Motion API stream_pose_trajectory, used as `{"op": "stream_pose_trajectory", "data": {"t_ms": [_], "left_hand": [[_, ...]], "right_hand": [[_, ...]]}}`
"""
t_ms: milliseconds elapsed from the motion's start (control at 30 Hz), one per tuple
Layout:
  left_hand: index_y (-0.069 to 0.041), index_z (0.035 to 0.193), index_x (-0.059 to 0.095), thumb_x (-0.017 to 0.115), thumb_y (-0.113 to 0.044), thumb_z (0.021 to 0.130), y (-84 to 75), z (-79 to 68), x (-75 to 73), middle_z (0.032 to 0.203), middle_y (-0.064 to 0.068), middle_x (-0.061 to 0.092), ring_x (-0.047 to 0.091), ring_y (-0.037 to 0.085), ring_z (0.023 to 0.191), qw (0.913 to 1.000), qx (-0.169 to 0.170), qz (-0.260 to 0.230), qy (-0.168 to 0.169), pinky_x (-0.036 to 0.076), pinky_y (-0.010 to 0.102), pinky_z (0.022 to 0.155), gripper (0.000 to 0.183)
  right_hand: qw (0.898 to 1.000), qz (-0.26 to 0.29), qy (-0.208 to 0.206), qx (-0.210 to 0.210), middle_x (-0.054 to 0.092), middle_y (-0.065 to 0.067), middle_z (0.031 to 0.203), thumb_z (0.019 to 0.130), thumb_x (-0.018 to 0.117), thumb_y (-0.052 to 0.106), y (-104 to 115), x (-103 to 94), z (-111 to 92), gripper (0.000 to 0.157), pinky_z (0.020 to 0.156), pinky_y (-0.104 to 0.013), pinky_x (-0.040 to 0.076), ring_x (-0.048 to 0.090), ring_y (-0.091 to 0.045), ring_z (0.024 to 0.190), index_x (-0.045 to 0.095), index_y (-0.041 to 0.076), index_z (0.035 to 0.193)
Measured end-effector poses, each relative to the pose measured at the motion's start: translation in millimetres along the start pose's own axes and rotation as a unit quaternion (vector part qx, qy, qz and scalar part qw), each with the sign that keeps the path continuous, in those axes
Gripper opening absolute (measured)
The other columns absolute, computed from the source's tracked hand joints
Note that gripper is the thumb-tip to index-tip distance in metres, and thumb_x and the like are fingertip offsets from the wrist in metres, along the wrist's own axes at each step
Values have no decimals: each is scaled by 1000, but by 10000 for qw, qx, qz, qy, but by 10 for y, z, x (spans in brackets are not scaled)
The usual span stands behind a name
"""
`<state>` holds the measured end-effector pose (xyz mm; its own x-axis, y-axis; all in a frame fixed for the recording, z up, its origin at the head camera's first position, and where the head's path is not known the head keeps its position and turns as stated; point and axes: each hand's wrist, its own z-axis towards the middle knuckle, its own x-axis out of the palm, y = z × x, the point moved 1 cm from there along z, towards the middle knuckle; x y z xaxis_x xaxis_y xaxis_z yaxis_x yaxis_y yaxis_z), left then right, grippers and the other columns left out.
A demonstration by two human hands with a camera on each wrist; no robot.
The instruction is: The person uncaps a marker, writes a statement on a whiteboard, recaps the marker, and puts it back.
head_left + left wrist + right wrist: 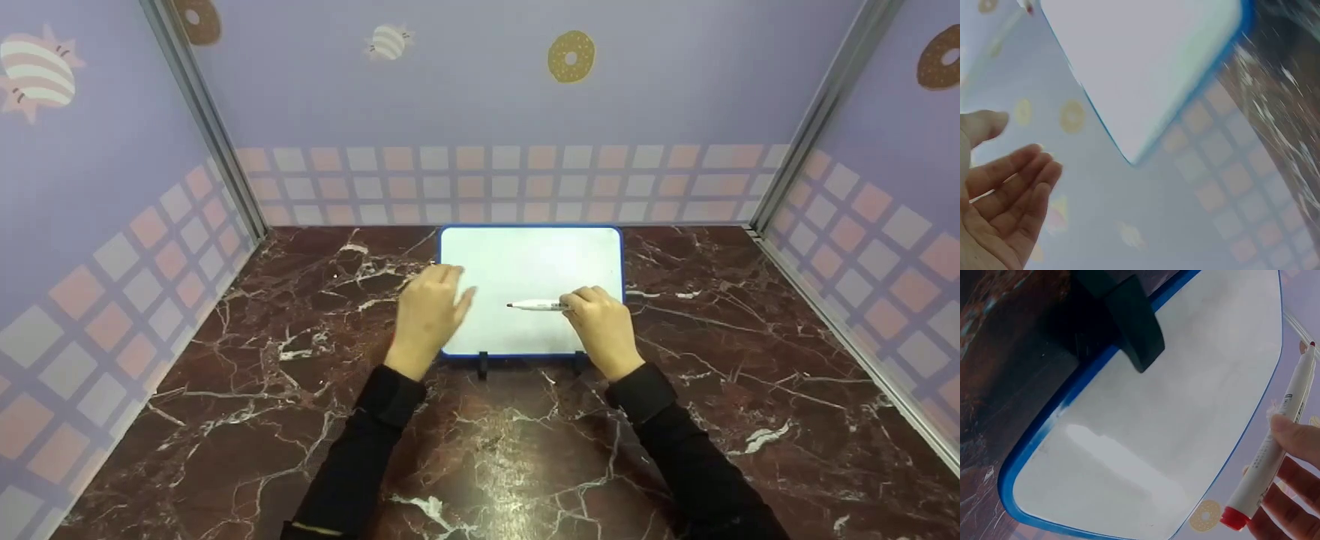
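A blue-rimmed whiteboard stands on the table, held at its lower edge by small black feet. My right hand pinches a white marker between thumb and fingers, in front of the board's right half. The marker's red tip is uncapped and points left in the head view; its red end shows in the right wrist view. At the board's left edge is my left hand, fingers loosely bent and thumb apart. Nothing lies in that palm in the left wrist view.
A dark red marbled table lies under the board. Purple walls with pastel checks enclose it at the back and both sides, with metal posts at the corners. One black foot juts out in front of the board.
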<state>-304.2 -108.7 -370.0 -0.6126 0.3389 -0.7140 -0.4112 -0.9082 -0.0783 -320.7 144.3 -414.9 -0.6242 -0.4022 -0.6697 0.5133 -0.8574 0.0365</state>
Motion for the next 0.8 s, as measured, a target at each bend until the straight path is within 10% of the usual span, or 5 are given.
{"op": "stream_pose_trajectory", "data": {"t_ms": [333,800], "left_hand": [[-7,113,71,81,-28,81,-426,-119,260,109,5,73,68,20,102,9881,1513,286,-20,56,32,96,40],[-12,86,71,81,-26,80,-482,-204,419,79,-1,72,67,14,71,9828,1718,681,24,55,26,66,18]], "right_hand": [[9984,-64,-255,-500,72,-6,83,75,82,7,169,8,-7,14,68,-31,60,66,-22,74,76,5,88],[9930,161,-482,-1065,69,-2,79,77,81,10,437,-49,-24,9,61,-32,55,65,-20,75,74,7,82]]}}
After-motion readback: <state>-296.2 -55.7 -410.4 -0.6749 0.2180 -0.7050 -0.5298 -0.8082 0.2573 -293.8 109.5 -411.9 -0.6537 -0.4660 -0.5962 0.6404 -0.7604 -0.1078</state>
